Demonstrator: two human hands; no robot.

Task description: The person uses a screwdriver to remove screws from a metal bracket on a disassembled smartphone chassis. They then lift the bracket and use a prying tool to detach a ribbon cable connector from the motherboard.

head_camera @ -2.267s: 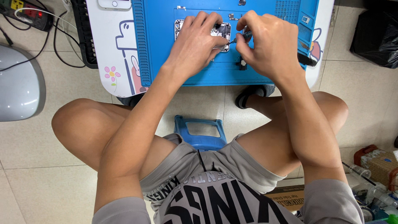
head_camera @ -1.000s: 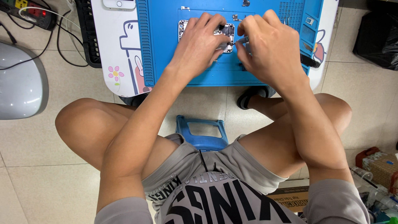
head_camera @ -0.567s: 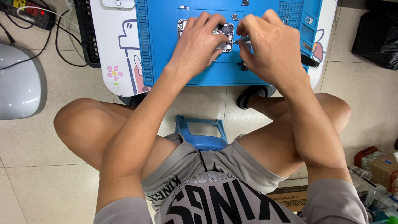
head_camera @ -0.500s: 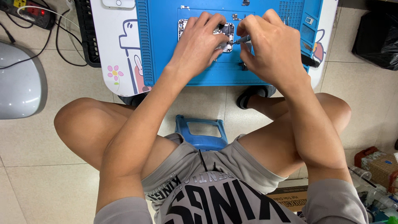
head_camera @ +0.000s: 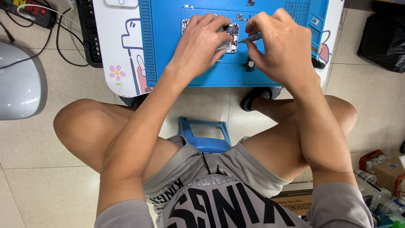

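On the blue mat | our left hand clamps the opened phone | right hand pinches a driver, tip at its edge | loose parts out, insides exposed: we judge disassembly midway.

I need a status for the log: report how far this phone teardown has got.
Done: the opened phone lies on the blue mat, small parts set aside. In hand: left hand steadies it, right hand works a thin tool inside. Left: its board remains in place.
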